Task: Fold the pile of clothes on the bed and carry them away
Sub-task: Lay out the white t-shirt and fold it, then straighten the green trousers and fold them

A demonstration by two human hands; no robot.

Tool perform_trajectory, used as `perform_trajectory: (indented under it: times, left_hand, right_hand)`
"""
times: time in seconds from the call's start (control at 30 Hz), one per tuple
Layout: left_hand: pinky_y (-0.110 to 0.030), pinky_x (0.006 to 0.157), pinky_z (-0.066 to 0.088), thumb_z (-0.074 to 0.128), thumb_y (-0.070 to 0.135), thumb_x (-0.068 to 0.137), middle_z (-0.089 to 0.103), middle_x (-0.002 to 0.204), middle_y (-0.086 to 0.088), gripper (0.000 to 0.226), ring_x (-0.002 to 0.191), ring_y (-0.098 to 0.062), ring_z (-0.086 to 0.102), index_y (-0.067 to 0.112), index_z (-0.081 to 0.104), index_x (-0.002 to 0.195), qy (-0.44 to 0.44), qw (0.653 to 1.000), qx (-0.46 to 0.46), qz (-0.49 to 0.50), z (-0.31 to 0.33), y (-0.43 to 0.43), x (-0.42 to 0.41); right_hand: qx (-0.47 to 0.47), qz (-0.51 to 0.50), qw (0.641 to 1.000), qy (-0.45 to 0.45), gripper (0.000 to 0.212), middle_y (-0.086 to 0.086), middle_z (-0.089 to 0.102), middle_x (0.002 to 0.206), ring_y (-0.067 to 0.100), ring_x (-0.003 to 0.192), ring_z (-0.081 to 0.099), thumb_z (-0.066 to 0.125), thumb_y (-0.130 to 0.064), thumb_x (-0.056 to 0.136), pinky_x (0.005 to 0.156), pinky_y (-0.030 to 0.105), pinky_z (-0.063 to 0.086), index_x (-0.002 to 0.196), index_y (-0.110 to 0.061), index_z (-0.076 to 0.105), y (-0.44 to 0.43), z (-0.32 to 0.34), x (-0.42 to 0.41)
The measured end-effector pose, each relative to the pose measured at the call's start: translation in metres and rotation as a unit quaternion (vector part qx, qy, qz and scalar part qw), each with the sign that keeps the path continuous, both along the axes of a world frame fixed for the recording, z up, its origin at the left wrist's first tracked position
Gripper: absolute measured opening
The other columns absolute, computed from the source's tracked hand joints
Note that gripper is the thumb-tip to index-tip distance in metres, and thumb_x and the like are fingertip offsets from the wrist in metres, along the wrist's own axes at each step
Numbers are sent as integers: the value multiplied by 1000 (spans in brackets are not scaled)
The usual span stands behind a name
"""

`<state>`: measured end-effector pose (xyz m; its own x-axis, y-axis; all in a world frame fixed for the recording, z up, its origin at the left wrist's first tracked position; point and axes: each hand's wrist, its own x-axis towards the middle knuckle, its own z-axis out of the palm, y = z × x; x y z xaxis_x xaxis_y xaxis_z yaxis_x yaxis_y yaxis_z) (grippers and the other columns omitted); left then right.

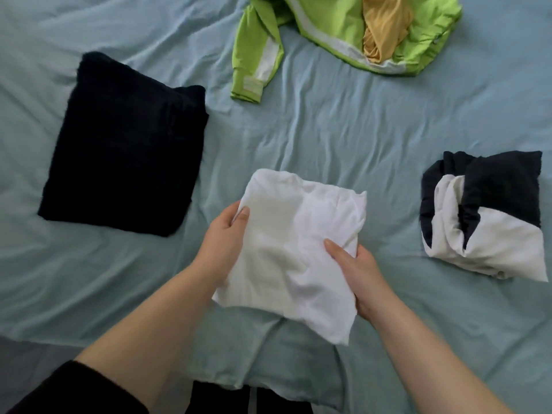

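A folded white garment point(294, 234) is held just above the pale teal bed sheet point(343, 124) in the middle of the head view. My left hand point(224, 240) grips its left edge, thumb on top. My right hand point(355, 270) grips its right edge, thumb on top and fingers underneath. A folded black garment point(125, 144) lies flat to the left. A folded navy and white garment point(484, 216) lies to the right. An unfolded lime green jacket point(328, 34) with a yellow garment point(385, 25) on it sits at the top.
The near edge of the bed runs along the bottom left, with grey floor point(27, 363) beyond it. Dark clothing on my legs point(248, 398) shows at the bottom centre. Wrinkled sheet lies open between the piles.
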<state>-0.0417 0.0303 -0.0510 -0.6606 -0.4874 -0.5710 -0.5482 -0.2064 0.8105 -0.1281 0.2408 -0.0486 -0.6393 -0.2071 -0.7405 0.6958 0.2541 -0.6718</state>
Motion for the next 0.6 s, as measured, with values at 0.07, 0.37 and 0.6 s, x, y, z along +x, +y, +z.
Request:
perform_trajectory:
  times: [0.07,0.37,0.6]
  left_hand:
    - [-26,92,48,44,35,100,69,108,19,26,105,-3,63,36,64,119,-2,1000,-21,0,11,-34,9]
    - [-2,61,45,48,33,99,69,89,32,24,80,15,63,49,66,95,81,989,-118,37,72,-210,13]
    - [-38,98,48,48,44,97,62,125,3,44,115,-20,59,26,47,137,-94,985,-139,49,-5,-303,39]
  right_hand:
    - [-6,10,1000,19,8,-15,74,81,4,76,71,69,-24,86,57,16,53,93,-22,65,-40,5,6]
    - [-108,58,987,101,11,-19,74,87,4,83,71,72,-30,83,70,21,58,91,-30,66,-222,37,-7]
    - [-116,85,990,-14,44,6,65,120,19,100,66,63,-38,90,81,32,55,123,-11,51,-314,-17,7]
